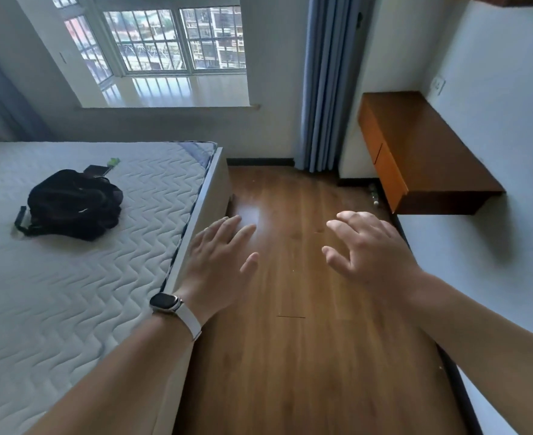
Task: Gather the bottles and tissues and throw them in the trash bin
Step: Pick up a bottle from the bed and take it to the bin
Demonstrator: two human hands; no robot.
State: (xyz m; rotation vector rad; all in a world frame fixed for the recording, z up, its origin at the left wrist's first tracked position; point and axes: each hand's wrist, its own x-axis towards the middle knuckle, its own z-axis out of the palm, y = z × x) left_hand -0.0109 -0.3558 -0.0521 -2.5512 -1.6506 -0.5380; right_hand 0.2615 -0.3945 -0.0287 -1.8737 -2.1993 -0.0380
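My left hand (pixel 219 257) hovers over the wooden floor beside the bed's edge, fingers straight and spread, holding nothing; a watch with a white strap is on its wrist. My right hand (pixel 367 248) is stretched out over the floor with relaxed fingers, also empty. A small bottle (pixel 374 193) seems to lie on the floor under the wall-mounted wooden desk, far ahead of the right hand; it is too small to tell more. No tissues or trash bin are in view.
A bed with a bare quilted mattress (pixel 70 277) fills the left; a black backpack (pixel 73 204) and a small green item (pixel 114 161) lie on it. An orange-brown floating desk (pixel 422 152) hangs on the right wall. Blue curtain (pixel 324 83) and window ahead. Wooden floor (pixel 290 356) runs between.
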